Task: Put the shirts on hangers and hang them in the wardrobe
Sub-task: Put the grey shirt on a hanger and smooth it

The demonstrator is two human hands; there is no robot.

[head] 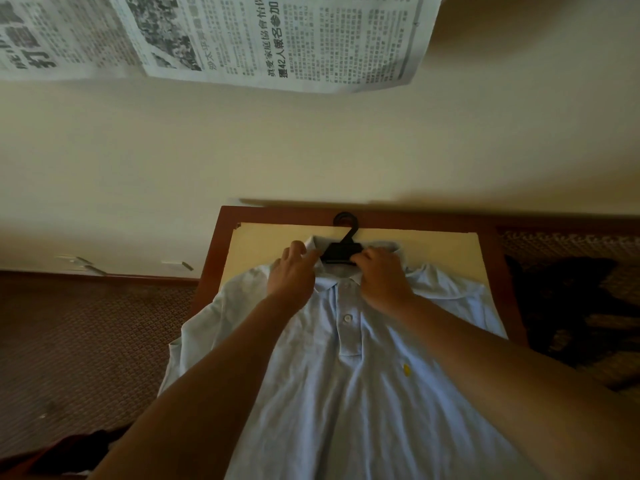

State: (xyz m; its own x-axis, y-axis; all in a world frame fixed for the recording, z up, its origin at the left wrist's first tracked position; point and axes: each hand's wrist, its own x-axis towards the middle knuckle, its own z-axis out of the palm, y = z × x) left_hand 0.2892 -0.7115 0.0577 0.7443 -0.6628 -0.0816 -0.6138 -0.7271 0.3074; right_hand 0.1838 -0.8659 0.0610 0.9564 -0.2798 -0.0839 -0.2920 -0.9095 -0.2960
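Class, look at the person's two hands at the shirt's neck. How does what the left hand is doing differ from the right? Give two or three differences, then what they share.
The left hand pinches the pale blue polo shirt's collar; the right hand rests its fingers at the black hanger's body. The left hand lies to the left of the hanger's hook; the right lies to its right and covers more of the collar. Both lie on the shirt's neck, reaching forward over the table.

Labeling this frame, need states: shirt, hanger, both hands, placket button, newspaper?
polo shirt: flat on table, front up, hanger inside collar
hanger: black, hook sticking out past collar
left hand: pinching collar
right hand: gripping collar by hanger
button: fastened
newspaper: on wall
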